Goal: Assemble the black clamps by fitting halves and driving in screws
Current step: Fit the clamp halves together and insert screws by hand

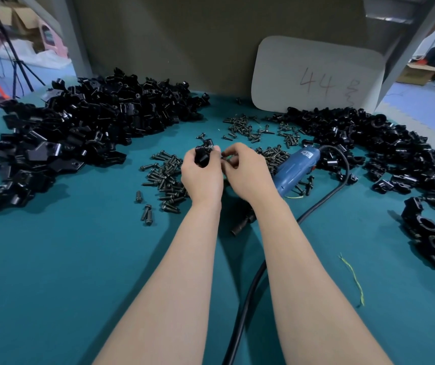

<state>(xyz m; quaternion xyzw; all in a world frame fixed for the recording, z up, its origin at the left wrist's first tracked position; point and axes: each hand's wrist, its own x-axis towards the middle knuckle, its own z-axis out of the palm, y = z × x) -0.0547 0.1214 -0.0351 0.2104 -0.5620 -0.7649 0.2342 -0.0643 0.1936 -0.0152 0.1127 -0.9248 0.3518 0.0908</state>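
clamp [202, 154] in the fingers [216, 151]: smooth glossy black
screws [166, 177] left of the fingers: dull dark metal
table cover [79, 259]: matt teal cloth

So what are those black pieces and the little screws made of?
The black clamp halves look like glossy moulded plastic: their smooth faces catch bright glints, though coated metal isn't ruled out. The screws look like dark metal with a dull sheen, and they have threads and flanged heads.

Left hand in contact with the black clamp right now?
Touching. Head view: the left hand grips the black clamp, its fingers curled round the clamp's lower part.
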